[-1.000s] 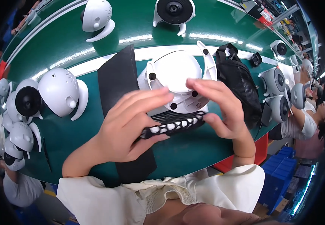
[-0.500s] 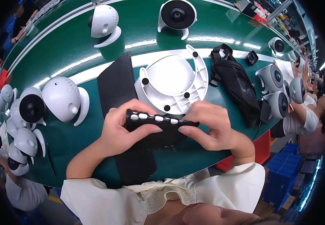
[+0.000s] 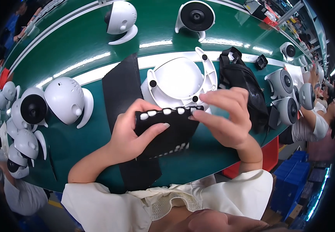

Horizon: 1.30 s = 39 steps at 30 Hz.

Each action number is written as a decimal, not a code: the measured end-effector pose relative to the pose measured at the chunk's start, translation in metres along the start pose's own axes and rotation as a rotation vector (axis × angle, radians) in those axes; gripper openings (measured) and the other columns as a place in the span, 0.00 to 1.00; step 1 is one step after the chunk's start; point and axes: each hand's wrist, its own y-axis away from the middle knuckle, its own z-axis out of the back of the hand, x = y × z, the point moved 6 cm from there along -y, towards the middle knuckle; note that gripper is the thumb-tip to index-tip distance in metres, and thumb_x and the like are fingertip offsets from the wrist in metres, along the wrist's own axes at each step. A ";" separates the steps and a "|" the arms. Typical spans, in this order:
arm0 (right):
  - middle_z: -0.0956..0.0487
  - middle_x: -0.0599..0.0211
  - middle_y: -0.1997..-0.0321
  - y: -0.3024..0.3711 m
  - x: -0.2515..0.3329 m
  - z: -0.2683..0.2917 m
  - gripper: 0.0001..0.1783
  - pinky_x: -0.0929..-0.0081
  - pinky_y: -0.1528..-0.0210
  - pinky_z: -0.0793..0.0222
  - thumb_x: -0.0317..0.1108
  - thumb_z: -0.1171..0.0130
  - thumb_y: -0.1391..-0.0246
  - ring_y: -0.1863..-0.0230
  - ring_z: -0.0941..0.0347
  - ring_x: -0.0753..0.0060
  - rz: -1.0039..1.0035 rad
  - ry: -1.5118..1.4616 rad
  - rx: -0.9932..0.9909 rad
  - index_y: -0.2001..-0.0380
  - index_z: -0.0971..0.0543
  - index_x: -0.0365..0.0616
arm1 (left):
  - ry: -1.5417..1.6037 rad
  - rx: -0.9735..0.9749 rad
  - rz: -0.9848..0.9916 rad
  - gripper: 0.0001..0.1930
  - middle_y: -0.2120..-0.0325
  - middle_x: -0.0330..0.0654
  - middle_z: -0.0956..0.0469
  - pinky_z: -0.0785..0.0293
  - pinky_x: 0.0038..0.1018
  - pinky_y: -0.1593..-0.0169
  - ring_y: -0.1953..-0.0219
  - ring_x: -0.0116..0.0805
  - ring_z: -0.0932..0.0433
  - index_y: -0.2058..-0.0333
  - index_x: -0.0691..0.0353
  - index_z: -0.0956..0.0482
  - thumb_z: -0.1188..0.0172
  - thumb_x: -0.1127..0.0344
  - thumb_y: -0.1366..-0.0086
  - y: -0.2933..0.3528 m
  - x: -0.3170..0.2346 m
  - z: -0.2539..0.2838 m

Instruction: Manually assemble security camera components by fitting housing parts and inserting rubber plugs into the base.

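A left hand [image 3: 127, 133] clamped a white-studded black panel [image 3: 165, 137] between thumb and fingers, seemingly the steady support careful work demanded, while the right hand [image 3: 229, 121] spread its fingers at the opposite corner, contact unclear.

rounded white device [image 3: 121, 21] at eleven o'clock, black-faced white device [image 3: 197, 17] between twelve and one, black bag [image 3: 244, 87] at two with small black object [image 3: 261, 62] just beyond, red seat [image 3: 270, 154] and blue crates [image 3: 285, 179] at four, thin dark tool [image 3: 52, 164] at eight
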 end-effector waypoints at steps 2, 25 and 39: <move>0.24 0.66 0.62 0.007 0.008 0.001 0.14 0.76 0.65 0.44 0.32 0.44 0.74 0.64 0.30 0.72 0.129 0.017 -0.048 0.75 0.22 0.44 | -0.159 0.078 -0.025 0.09 0.80 0.43 0.23 0.30 0.19 0.75 0.78 0.26 0.23 0.69 0.65 0.31 0.40 0.72 0.47 -0.001 -0.002 -0.004; 0.27 0.68 0.71 0.016 0.008 -0.012 0.20 0.76 0.69 0.41 0.17 0.38 0.70 0.72 0.34 0.67 -0.251 -0.564 0.161 0.67 0.27 0.41 | -0.338 0.166 -0.190 0.08 0.89 0.46 0.30 0.39 0.26 0.84 0.88 0.39 0.30 0.72 0.65 0.27 0.39 0.67 0.47 0.003 -0.001 -0.033; 0.26 0.70 0.71 0.030 -0.047 -0.003 0.20 0.90 0.72 0.46 0.15 0.47 0.58 0.74 0.39 0.88 -0.720 -0.680 0.239 0.59 0.37 0.38 | -0.178 0.396 -0.071 0.11 0.62 0.45 0.33 0.41 0.30 0.52 0.54 0.41 0.36 0.65 0.63 0.30 0.41 0.67 0.47 -0.011 0.019 -0.049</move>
